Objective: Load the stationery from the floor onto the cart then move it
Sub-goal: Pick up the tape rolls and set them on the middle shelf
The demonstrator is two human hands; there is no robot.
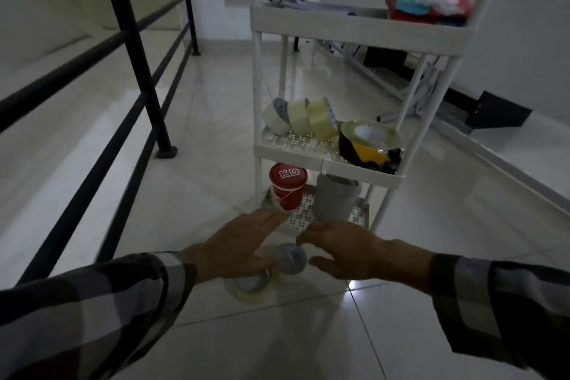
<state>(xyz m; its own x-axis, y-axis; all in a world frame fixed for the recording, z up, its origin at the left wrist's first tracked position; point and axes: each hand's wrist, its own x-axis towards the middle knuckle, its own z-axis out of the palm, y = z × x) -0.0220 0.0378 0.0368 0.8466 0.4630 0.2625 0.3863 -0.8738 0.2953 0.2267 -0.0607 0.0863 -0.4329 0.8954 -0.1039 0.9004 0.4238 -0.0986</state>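
Black metal railing [132,49] runs along the left side, and stairs [216,3] go up at the far end behind it. Glossy pale tiled floor [308,333] everywhere. Over on the far right, a dark flat thing [496,109] sits against the white wall [530,40].

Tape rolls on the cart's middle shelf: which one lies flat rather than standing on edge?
The black-and-yellow striped roll at the shelf's right end lies flat, core hole facing up. The three pale rolls at the left stand on edge, leaning together.
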